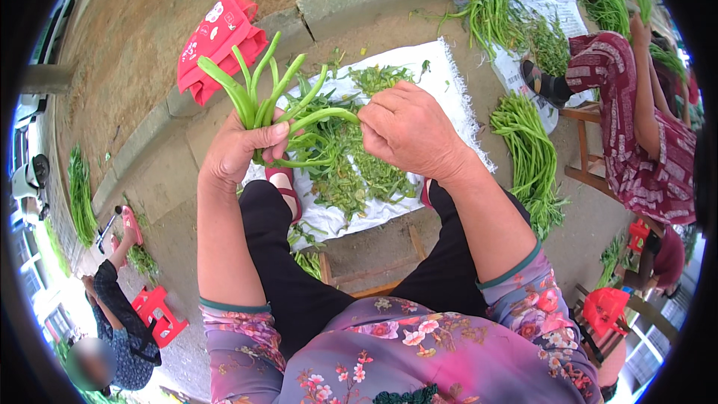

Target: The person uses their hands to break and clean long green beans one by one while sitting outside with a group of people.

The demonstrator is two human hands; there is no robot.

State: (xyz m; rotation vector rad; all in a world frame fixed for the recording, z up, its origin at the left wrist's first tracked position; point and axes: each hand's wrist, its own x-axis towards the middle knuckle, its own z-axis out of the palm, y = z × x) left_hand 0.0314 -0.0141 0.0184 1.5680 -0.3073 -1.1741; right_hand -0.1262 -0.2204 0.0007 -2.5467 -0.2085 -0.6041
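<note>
Look, the left hand [238, 148] grips a bunch of green stems [238, 96] up above a white sheet [452, 116], and the right hand [411, 133] pinches the end of one bent stem [327, 114]. Leafy bits [348, 168] lie on the sheet. Farther off, long greens [529, 153] lie to the right, and a red bag [224, 56] sits to the left.

The stems [259, 108] are bright pale green, the leafy scraps [336, 161] a deeper green against a white sheet [452, 101]. The red bag [217, 41] carries white printed motifs. The shirt [411, 352] shades from mauve to vivid pink, scattered with red, pink and white blossoms, and its sleeves [527, 307] end in dark teal trim [239, 307]. The trousers [262, 236] are plain black, the shoes [280, 173] dark red. Another person's clothes [617, 97] are maroon with a pale pattern; a stool [158, 314] is bright red.
</note>
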